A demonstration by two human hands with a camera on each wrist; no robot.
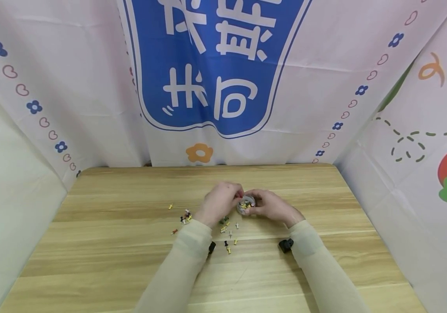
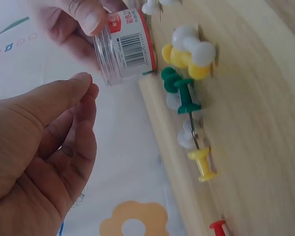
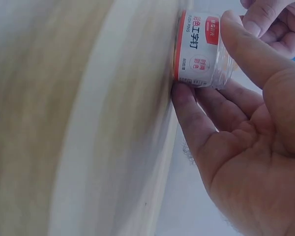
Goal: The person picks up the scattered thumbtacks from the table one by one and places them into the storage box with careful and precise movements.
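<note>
A small clear plastic jar (image 1: 239, 210) of push pins, with a red-and-white label (image 3: 194, 49), stands upright on the table. My right hand (image 1: 273, 207) holds it, thumb and fingers curved round its sides. Just left of the jar's mouth is my left hand (image 1: 219, 202), its thumb and index finger pinching a push pin; only a bit of red shows between the fingertips in the left wrist view. Mixed-colour pins lie in the jar. Near the left hand are loose pins, among them a green push pin (image 2: 187, 96) and a yellow push pin (image 2: 202, 164).
Several more pins, including a red-orange push pin (image 1: 174, 231) and a lone yellow one (image 1: 170, 206), lie scattered left of the left hand. The wooden table (image 1: 121, 261) meets a printed cloth backdrop (image 1: 102, 130) at its far edge. Wrist cameras (image 1: 285, 245) sit below the hands.
</note>
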